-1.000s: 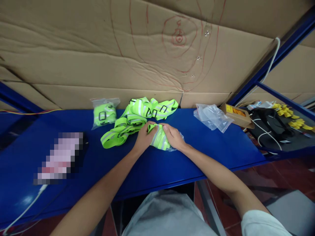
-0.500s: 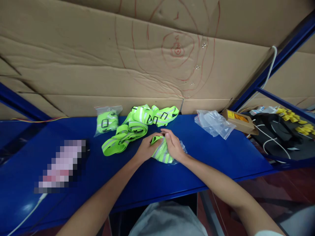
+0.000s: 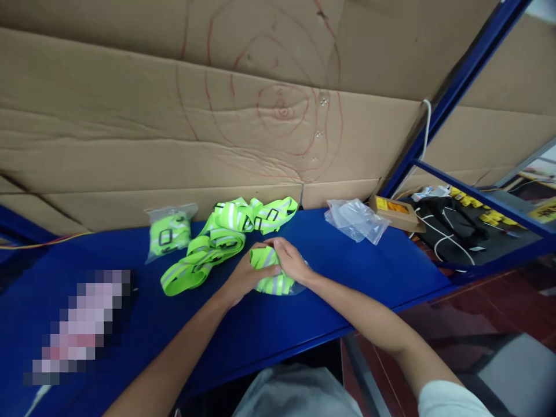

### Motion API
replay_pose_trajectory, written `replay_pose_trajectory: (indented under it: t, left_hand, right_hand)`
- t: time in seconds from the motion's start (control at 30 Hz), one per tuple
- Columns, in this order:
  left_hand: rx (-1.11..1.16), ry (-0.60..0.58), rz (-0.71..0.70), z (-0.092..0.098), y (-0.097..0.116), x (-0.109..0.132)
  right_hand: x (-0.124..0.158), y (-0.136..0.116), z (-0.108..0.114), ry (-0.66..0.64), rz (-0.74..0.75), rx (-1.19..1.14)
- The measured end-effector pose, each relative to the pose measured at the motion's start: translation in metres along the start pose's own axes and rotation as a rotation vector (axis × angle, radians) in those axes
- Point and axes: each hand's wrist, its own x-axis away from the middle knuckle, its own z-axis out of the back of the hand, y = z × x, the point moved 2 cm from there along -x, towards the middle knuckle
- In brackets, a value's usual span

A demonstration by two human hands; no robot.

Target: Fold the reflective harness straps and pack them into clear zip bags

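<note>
Near the table's front middle, a folded neon-green reflective strap [image 3: 276,284] with silver stripes sits partly in a clear plastic bag [image 3: 300,286]. My left hand [image 3: 241,274] closes around the strap's left side, its thumb lying across the front. From the right, my right hand [image 3: 291,262] presses on the strap and the bag, fingers together along the top. The bag's opening is hidden by my hands. Just behind, more loose green reflective straps [image 3: 228,234] with black buckles are coiled. A filled clear bag [image 3: 170,231] with a similar strap lies to their left.
Flat clear bags [image 3: 357,220] lie at the back right beside a small cardboard box [image 3: 396,213]. A blurred-out pinkish object [image 3: 80,324] with a white cable is at left. Cardboard [image 3: 130,156] stands behind the blue table [image 3: 339,307], and a blue frame post [image 3: 456,92] rises at right.
The view has swung to the right, so everything sits further left in it. My left thumb now lies over the front of the strap. My right hand stays pressed on the bundle.
</note>
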Motion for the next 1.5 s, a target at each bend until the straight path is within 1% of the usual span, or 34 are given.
replay_pose_trajectory:
  t: [0.07, 0.13, 0.2, 0.23, 0.27, 0.3, 0.37, 0.4, 0.43, 0.5, 0.6, 0.67, 0.73, 0.8, 0.87, 0.93, 1.0, 1.07, 1.13, 1.2, 1.3, 1.37, 1.43, 1.47, 1.5]
  left_hand:
    - [0.056, 0.102, -0.012, 0.003, 0.003, -0.002]
    - [0.062, 0.209, -0.082, 0.009, 0.006, -0.005]
    - [0.042, 0.336, -0.188, 0.018, 0.010, -0.009]
    - [0.029, 0.401, -0.238, 0.022, 0.011, -0.010]
    - [0.011, 0.462, -0.283, 0.025, 0.013, -0.010]
    - [-0.012, 0.517, -0.321, 0.027, 0.013, -0.010]
    - [-0.064, 0.599, -0.385, 0.028, 0.015, -0.007]
    - [-0.084, 0.629, -0.411, 0.027, 0.015, -0.005]
    - [-0.112, 0.648, -0.440, 0.025, 0.016, -0.002]
    - [-0.209, 0.653, -0.522, 0.022, 0.017, 0.001]
    - [-0.423, 0.579, -0.622, 0.018, 0.016, 0.001]
    - [-0.512, 0.505, -0.606, 0.017, 0.015, 0.000]
    - [-0.567, 0.424, -0.598, 0.017, 0.015, 0.001]
    - [-0.641, 0.367, -0.679, 0.017, 0.016, 0.003]
    - [-0.773, 0.357, -0.808, 0.015, 0.016, 0.007]
    - [-0.930, 0.376, -0.887, 0.013, 0.014, 0.008]
    - [-1.065, 0.374, -0.882, 0.009, 0.011, 0.008]
    - [-1.130, 0.347, -0.826, 0.002, 0.009, 0.009]
    - [-1.092, 0.315, -0.755, -0.008, 0.009, 0.012]
    - [-0.972, 0.260, -0.678, -0.019, 0.011, 0.018]
    - [-0.786, 0.085, -0.568, -0.030, 0.017, 0.029]
    - [-0.710, -0.045, -0.513, -0.028, 0.027, 0.035]
    - [-0.691, -0.138, -0.499, -0.017, 0.040, 0.037]
    - [-0.712, -0.166, -0.520, -0.010, 0.047, 0.036]
    - [-0.766, -0.157, -0.558, -0.002, 0.053, 0.034]
  right_hand:
    - [-0.006, -0.006, 0.012, 0.011, 0.024, -0.022]
    - [-0.010, -0.016, 0.030, 0.094, 0.089, -0.002]
    - [-0.008, -0.025, 0.045, 0.227, 0.192, 0.133]
    - [-0.005, -0.028, 0.048, 0.249, 0.214, 0.191]
    - [-0.002, -0.030, 0.048, 0.225, 0.219, 0.230]
    - [0.002, -0.031, 0.044, 0.166, 0.209, 0.242]
    - [0.011, -0.031, 0.029, 0.007, 0.157, 0.207]
    - [0.015, -0.031, 0.020, -0.050, 0.118, 0.168]
    - [0.018, -0.030, 0.011, -0.083, 0.068, 0.118]
    - [0.022, -0.025, -0.001, -0.102, -0.045, -0.005]
    - [0.022, -0.015, -0.008, -0.149, -0.156, -0.181]
    - [0.019, -0.010, -0.008, -0.198, -0.195, -0.254]
    - [0.017, -0.010, -0.006, -0.247, -0.212, -0.273]
    - [0.018, -0.016, -0.006, -0.286, -0.190, -0.208]
    - [0.021, -0.025, -0.008, -0.271, -0.153, -0.098]
    - [0.027, -0.035, -0.010, -0.203, -0.166, -0.036]
    - [0.034, -0.041, -0.013, -0.168, -0.202, -0.076]
    - [0.039, -0.042, -0.013, -0.196, -0.235, -0.189]
    - [0.039, -0.038, -0.010, -0.210, -0.247, -0.275]
    - [0.034, -0.029, -0.004, -0.147, -0.252, -0.244]
    - [0.020, -0.015, 0.006, -0.029, -0.258, -0.142]
    - [0.011, -0.008, 0.012, 0.000, -0.316, -0.173]
    - [0.004, -0.005, 0.018, -0.011, -0.406, -0.304]
    - [0.001, -0.005, 0.021, -0.036, -0.457, -0.392]
    - [-0.001, -0.006, 0.024, -0.075, -0.501, -0.484]
